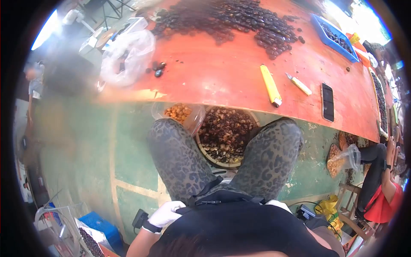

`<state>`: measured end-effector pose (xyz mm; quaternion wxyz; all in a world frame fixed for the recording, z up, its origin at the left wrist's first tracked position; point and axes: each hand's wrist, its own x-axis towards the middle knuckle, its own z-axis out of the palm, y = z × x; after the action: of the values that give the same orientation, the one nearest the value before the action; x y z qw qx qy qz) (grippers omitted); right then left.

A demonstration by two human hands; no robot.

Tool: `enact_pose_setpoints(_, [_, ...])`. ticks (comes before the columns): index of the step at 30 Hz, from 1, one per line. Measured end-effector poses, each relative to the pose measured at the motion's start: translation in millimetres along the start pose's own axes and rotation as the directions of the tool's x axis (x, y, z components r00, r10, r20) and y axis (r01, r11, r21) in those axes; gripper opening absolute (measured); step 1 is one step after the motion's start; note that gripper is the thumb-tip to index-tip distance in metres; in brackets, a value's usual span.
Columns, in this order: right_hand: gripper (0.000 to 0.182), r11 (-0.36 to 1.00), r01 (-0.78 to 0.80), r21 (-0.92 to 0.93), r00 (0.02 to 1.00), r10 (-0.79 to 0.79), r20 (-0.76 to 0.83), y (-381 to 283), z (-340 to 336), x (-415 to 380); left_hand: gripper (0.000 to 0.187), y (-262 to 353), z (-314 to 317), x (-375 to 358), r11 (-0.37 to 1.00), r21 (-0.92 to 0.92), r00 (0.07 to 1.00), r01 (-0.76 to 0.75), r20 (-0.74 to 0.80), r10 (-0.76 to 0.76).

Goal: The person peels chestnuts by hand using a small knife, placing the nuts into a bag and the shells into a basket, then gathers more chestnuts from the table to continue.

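My left hand (166, 214), in a white glove, is at my waist with its fingers closed on the edge of the black cloth (192, 210) there. My right hand (280, 204), also white-gloved, is at the other side of my waist; its fingers are hidden behind my body. Between my knees stands a round wicker basket (231, 165) filled with dark broken shells (224, 132). Beside it, a clear plastic bag (198, 118) holds peeled orange-brown nuts (179, 112).
On the orange table (205, 81) lie a yellow box cutter (270, 85), a small knife (299, 84), a phone (327, 102) and a heap of dark nuts (239, 19). A blue tray (329, 40) stands at far right. A person in red (385, 203) sits at the right.
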<state>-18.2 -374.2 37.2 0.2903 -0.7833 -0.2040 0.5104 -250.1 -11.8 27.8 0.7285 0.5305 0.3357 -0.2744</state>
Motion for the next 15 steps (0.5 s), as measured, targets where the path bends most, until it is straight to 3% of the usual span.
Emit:
enact_pose_setpoints(2, [0.032, 0.997, -0.039, -0.063, 0.997, 0.035, -0.066, 8, 11, 12, 0.027, -2, 0, -1, 0.987, -0.157, 1.0, 0.016, 0.021, -0.013])
enact_pose_setpoints(4, [0.035, 0.967, 0.17, -0.191, 0.977, -0.19, -0.096, 37, 28, 25, 0.031, -15, -4, -1, 0.973, -0.232, 0.997, -0.013, 0.066, 0.029])
enact_pose_setpoints(7, [0.034, 0.866, 0.342, -0.365, 0.898, -0.415, -0.146, 32, 29, 25, 0.034, -12, 0, 4, 0.905, -0.424, 0.983, -0.025, 0.155, 0.1])
enact_pose_setpoints(8, [0.033, 0.841, 0.373, -0.391, 0.884, -0.45, -0.126, 31, 28, 26, 0.033, -25, -5, 14, 0.911, -0.409, 0.98, -0.056, 0.151, 0.128])
enact_pose_setpoints(10, [0.031, 0.788, 0.43, -0.441, 0.855, -0.512, -0.081, 34, 27, 29, 0.027, -27, 19, 21, 0.96, -0.248, 0.991, -0.127, -0.001, 0.131])
enact_pose_setpoints(11, [0.021, 0.775, 0.433, -0.461, 0.832, -0.54, -0.127, 28, 29, 26, 0.025, -35, 21, 22, 0.986, -0.001, 0.984, -0.168, -0.068, 0.167])
enact_pose_setpoints(12, [0.018, 0.877, 0.351, -0.329, 0.879, -0.43, -0.207, 21, 29, 20, 0.023, -38, 24, 25, 0.951, 0.25, 0.967, -0.183, -0.126, 0.22])
enact_pose_setpoints(14, [0.011, 0.986, 0.167, -0.026, 0.935, -0.167, -0.313, 11, 29, 11, 0.021, -43, 30, 25, 0.835, 0.522, 0.921, -0.172, -0.217, 0.325])
enact_pose_setpoints(15, [0.011, 0.941, 0.134, 0.311, 0.964, -0.05, -0.263, 28, 28, 19, 0.021, -25, 42, 19, 0.814, 0.555, 0.895, -0.17, -0.258, 0.363])
